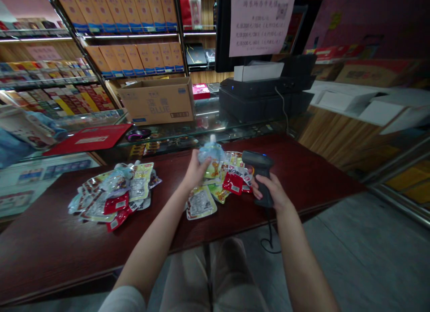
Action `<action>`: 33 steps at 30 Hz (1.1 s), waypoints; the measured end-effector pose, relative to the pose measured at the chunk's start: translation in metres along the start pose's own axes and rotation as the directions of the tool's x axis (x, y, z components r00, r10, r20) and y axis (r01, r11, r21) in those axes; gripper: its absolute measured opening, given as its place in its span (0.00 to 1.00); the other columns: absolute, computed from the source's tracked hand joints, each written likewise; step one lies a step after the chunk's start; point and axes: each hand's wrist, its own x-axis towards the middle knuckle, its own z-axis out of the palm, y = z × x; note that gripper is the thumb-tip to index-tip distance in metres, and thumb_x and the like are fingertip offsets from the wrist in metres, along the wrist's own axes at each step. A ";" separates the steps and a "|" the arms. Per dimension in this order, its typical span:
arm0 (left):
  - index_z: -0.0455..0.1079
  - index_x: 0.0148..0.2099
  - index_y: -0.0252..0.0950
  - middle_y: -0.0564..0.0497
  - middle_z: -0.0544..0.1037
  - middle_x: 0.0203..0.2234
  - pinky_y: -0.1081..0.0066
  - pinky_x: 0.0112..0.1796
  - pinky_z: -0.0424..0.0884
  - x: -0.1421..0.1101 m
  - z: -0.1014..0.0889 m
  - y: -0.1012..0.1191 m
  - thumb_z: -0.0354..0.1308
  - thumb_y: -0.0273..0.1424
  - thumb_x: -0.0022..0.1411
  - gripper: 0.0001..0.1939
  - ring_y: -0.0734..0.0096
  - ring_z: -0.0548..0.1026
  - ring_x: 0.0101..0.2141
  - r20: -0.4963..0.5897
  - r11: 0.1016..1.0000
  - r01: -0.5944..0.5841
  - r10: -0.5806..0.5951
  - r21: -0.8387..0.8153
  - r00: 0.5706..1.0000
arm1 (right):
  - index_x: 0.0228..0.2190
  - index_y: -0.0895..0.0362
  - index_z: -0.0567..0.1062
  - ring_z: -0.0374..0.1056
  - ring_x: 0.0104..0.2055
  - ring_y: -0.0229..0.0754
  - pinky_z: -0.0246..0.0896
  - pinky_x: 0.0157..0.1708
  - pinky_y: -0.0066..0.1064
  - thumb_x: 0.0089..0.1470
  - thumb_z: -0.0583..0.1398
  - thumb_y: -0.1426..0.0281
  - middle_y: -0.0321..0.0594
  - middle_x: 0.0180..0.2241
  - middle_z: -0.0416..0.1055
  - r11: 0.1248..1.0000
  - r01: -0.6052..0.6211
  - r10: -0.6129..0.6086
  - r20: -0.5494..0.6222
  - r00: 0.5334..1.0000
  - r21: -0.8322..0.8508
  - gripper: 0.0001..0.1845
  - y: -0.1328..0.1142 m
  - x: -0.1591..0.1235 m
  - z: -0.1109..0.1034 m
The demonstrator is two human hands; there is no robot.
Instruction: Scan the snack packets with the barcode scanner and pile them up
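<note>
My left hand [198, 168] is closed on a pale blue spouted pouch [211, 151] with a white cap, held just above a pile of packets. In my right hand [271, 190] is a black barcode scanner [259, 162], its head pointing left and its cable hanging past the table edge. Beneath and between the hands lie packaged snacks: a red packet [233, 183] and a silver-backed packet [201, 203] among them. Off to the left, a second pile of packets [116, 191] holds more red, silver and yellow-edged wrappers.
The dark red table [302, 168] meets a glass counter. A cardboard box [157, 101], a computer mouse [138, 134] and a red mat [89, 138] are on the counter. A black register and printer [265, 99] stand behind, near a monitor bearing a paper notice [260, 23].
</note>
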 end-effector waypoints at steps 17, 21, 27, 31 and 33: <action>0.65 0.51 0.34 0.44 0.77 0.46 0.58 0.50 0.70 0.017 -0.014 -0.048 0.64 0.35 0.48 0.27 0.60 0.76 0.45 -0.147 0.950 0.058 -0.107 -0.306 0.983 | 0.31 0.56 0.66 0.55 0.12 0.29 0.51 0.13 0.24 0.49 0.65 0.61 0.28 0.18 0.63 0.999 0.020 -0.020 -0.022 1.000 -0.028 0.15 0.014 -0.003 0.040; 0.65 0.52 0.34 0.43 0.77 0.47 0.59 0.51 0.69 0.016 -0.014 -0.053 0.64 0.35 0.49 0.28 0.60 0.76 0.46 -0.126 0.958 0.033 -0.071 -0.285 0.990 | 0.30 0.56 0.66 0.55 0.12 0.30 0.50 0.12 0.24 0.49 0.65 0.60 0.28 0.17 0.63 0.998 0.013 -0.016 -0.039 0.999 -0.066 0.16 0.024 -0.006 0.046; 0.66 0.54 0.35 0.43 0.76 0.49 0.61 0.51 0.69 0.012 -0.016 -0.047 0.61 0.36 0.54 0.26 0.60 0.75 0.48 -0.110 0.979 -0.073 0.052 -0.191 0.993 | 0.28 0.56 0.65 0.55 0.11 0.30 0.49 0.12 0.25 0.49 0.64 0.60 0.28 0.17 0.63 0.999 0.003 -0.004 -0.041 0.999 -0.043 0.15 0.032 -0.014 0.052; 0.67 0.52 0.34 0.43 0.77 0.47 0.61 0.49 0.70 0.012 -0.017 -0.046 0.61 0.36 0.54 0.24 0.59 0.76 0.46 -0.125 0.990 -0.033 0.016 -0.139 0.992 | 0.30 0.56 0.67 0.56 0.12 0.30 0.50 0.13 0.25 0.50 0.64 0.60 0.28 0.18 0.63 0.999 -0.028 0.027 -0.029 0.999 -0.039 0.15 0.032 -0.021 0.056; 0.66 0.52 0.34 0.43 0.77 0.48 0.61 0.50 0.69 0.012 -0.017 -0.047 0.62 0.36 0.53 0.25 0.59 0.75 0.47 -0.141 0.987 0.004 -0.027 -0.159 0.990 | 0.32 0.56 0.67 0.56 0.13 0.30 0.50 0.14 0.24 0.50 0.64 0.60 0.28 0.19 0.63 0.999 -0.030 0.029 -0.033 0.999 -0.033 0.15 0.032 -0.025 0.057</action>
